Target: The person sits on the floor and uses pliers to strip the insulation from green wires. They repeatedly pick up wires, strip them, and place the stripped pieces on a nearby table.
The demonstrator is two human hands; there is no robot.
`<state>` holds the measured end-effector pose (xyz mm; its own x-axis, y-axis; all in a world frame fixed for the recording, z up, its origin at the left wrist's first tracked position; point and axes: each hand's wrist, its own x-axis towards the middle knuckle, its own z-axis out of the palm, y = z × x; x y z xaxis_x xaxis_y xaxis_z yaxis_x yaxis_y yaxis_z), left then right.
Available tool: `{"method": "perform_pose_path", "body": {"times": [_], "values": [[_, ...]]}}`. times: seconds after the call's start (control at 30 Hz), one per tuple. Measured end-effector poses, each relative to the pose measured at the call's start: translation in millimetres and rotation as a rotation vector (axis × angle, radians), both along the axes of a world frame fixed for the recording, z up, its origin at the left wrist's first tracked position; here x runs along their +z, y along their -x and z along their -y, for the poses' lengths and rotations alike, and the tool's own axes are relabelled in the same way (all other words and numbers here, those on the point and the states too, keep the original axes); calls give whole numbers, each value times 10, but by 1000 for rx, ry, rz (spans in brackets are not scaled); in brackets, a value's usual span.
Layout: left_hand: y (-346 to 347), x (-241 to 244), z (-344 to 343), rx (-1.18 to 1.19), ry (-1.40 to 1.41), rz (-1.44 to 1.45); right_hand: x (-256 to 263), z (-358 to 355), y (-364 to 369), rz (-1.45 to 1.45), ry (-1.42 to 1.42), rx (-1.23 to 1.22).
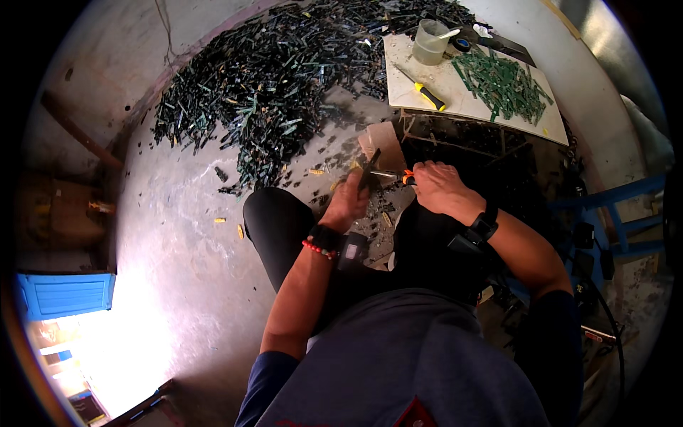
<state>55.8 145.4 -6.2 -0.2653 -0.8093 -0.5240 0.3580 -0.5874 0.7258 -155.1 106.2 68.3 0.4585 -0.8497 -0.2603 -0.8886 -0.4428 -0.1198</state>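
My left hand grips a dark narrow strip, which points up and away from the fingers. Around the orange-and-black handle of a hand tool, the fingers of my right hand are closed. The tool's metal end reaches left and meets, or nearly meets, the strip beside my left fingers; whether it is a screwdriver or pliers I cannot tell. Beneath both hands, between the knees, a brown cardboard-like piece lies among dark scraps and small yellow pieces on the concrete floor.
A large heap of dark strips covers the floor ahead. At right, a low board-topped table bears a plastic cup, a yellow-and-black screwdriver, a tape roll and green strips. A blue stool-like frame stands at far right.
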Motion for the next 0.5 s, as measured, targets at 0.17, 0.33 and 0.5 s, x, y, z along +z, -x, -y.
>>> {"method": "perform_pose_path", "body": {"times": [0.17,0.33,0.5], "values": [[-20,-26,61,-20,-122,-111,-77,-14,14,61,46,0],[-5,4,40,-4,-84,-65,-100,-7,-17,93,27,-12],[-2,47,9,24,-67,12,-104,27,-10,125,-9,29]]}}
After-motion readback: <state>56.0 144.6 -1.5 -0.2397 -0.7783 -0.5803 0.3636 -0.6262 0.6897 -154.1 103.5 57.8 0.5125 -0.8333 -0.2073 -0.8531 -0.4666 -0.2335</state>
